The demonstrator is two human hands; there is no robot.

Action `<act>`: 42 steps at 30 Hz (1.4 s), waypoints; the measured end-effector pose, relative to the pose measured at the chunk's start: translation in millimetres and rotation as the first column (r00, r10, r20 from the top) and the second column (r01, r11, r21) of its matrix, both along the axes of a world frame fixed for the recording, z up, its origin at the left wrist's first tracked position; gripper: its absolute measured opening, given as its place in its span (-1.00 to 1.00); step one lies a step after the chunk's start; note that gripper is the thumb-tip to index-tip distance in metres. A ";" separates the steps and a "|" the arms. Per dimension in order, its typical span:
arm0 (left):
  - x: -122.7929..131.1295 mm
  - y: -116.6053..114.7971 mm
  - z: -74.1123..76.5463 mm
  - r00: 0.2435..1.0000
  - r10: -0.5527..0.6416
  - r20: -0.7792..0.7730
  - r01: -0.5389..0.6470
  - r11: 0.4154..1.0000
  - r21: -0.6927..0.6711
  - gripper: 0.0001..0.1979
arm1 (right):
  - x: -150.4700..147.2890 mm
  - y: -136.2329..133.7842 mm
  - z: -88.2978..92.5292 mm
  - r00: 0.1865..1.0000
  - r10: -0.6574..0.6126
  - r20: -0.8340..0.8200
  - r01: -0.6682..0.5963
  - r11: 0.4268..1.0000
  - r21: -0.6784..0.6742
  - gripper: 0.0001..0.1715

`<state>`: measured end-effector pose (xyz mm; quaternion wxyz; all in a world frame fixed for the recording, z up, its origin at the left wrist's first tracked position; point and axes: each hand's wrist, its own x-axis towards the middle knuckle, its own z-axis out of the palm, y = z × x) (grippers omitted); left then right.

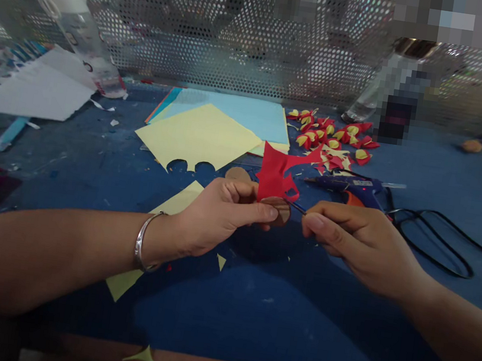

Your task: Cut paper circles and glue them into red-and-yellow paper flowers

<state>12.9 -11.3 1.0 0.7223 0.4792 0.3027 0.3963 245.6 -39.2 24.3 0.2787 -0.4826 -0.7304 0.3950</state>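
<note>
My left hand [223,211] pinches a round wooden disc [281,212] together with a cut-up sheet of red paper [273,170], which stands up behind the disc. The red paper has curved cut-outs and a small hole near its lower right edge. In my closed right hand [345,237] is a thin dark pen-like stick [296,207], its tip at the disc's upper edge against the red paper. Another wooden disc [238,174] lies just beyond my left fingers. A yellow paper sheet [197,135] with rounded notches lies behind my left hand, and a yellow strip [179,200] lies partly under my left forearm.
A blue glue gun [348,185] with a black cord [442,244] lies at right. Behind it are several red-and-yellow paper pieces [346,134]. Light blue paper [233,110] lies at the back. Bottles [85,39] stand before a perforated metal screen [226,29]. White paper [34,86] is at left.
</note>
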 end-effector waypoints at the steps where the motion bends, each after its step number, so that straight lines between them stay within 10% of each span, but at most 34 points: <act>1: 0.0 -0.2 0.2 1.000 0.002 -0.003 -0.002 1.000 0.001 -0.96 | 0.2 0.0 0.2 1.000 0.003 0.004 -0.003 1.000 0.002 -0.28; 42: -2.3 4.2 -3.8 0.997 -0.028 -0.072 0.032 0.998 0.048 -0.96 | 7.5 0.2 -8.5 0.997 -0.021 0.079 0.013 0.995 0.097 -0.38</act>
